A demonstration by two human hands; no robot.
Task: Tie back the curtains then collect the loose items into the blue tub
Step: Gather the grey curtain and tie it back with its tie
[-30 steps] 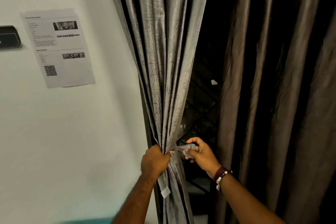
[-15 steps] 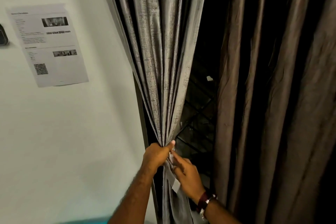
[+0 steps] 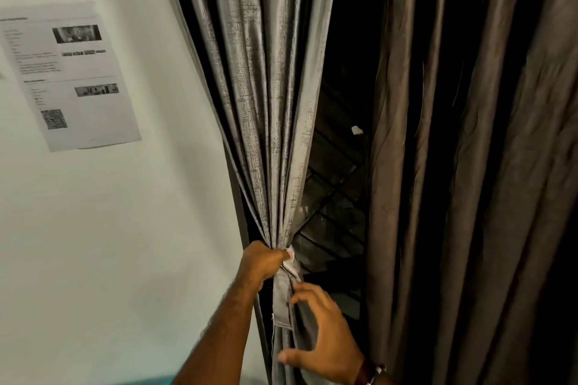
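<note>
Grey textured curtain [image 3: 266,103] bunched by the wall edge, your left hand [image 3: 262,262] gripping it. Matching grey fabric tie-back strap [image 3: 283,300] now hangs free: your right hand [image 3: 322,341] let go, fingers spread. Tie isn't fastened yet.

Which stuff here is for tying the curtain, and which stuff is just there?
For the job:
grey curtain, bunched
tie strap hanging down it
left hand gripping the bunch
right hand, open beside the curtain
brown curtain, hanging loose

Just there:
paper notice on the wall
window grille behind
</note>
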